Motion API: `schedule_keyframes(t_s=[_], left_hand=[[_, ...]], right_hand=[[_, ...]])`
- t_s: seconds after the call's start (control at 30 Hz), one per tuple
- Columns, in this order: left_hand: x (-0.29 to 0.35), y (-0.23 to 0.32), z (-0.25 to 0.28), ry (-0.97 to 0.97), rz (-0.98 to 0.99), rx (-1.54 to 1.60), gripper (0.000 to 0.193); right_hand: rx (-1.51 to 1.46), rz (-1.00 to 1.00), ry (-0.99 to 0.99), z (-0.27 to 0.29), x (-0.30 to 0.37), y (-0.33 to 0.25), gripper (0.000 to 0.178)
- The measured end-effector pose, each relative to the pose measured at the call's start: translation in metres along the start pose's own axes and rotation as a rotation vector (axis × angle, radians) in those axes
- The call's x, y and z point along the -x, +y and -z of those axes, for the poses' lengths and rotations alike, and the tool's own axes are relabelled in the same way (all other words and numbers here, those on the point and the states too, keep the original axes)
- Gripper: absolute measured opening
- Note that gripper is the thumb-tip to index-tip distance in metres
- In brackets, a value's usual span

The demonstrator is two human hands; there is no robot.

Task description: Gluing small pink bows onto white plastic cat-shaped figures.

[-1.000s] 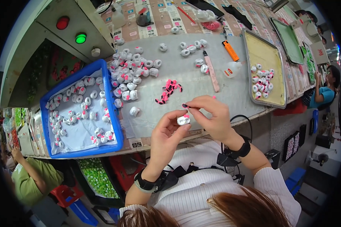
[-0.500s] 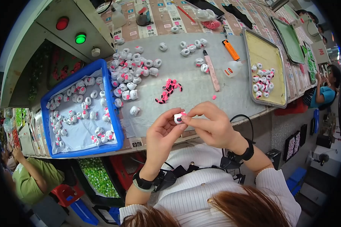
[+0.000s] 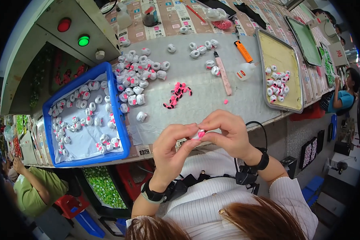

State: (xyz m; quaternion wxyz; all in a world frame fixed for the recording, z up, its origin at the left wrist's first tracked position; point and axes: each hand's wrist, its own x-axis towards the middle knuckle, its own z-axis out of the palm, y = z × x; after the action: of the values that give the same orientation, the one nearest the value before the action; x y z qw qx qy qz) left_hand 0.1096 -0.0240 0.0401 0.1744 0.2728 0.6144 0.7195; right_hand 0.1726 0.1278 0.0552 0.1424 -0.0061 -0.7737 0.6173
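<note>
Between both hands, above the table's front edge, is a small white and pink toy piece [image 3: 200, 135], partly covered by fingers. My left hand [image 3: 171, 146] pinches one side with thumb and forefinger. My right hand [image 3: 229, 136] grips the pink side the same way. Beyond them lies a scatter of small pink and black parts [image 3: 179, 93]. A heap of similar white pieces with pink bits [image 3: 137, 72] sits on the grey sheet [image 3: 168, 120]. A lone white piece [image 3: 141, 116] rests nearest my left hand. One pink bit [image 3: 226, 101] lies beyond my right hand.
At left, a blue tray [image 3: 126, 138] holds many white pieces beside a machine with red and green lights [image 3: 83, 40]. A yellow-lined metal tray [image 3: 282, 107] stands right. A pink pen-shaped tool [image 3: 223, 76], an orange cutter [image 3: 243, 52] and a small bottle [image 3: 245, 72] lie between. Co-workers sit at both sides.
The toy piece has moved slightly right and nearer to me and is turned, its dark patch now out of sight. My left fingers have closed further over it.
</note>
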Motion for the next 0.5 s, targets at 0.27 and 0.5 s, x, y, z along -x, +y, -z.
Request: schedule_keyframes(t_s=[0.27,0.5], left_hand=[[-0.0024,0.0032,-0.0047,0.005,-0.01,-0.015,0.027],[-0.0027,0.009,-0.0044,-0.002,0.325,0.224,0.029]], right_hand=[[-0.186,-0.082,0.008,-0.0028,0.0051,0.0055,0.019],[-0.12,-0.043,0.059,-0.0064,0.0011,0.0017,0.026]])
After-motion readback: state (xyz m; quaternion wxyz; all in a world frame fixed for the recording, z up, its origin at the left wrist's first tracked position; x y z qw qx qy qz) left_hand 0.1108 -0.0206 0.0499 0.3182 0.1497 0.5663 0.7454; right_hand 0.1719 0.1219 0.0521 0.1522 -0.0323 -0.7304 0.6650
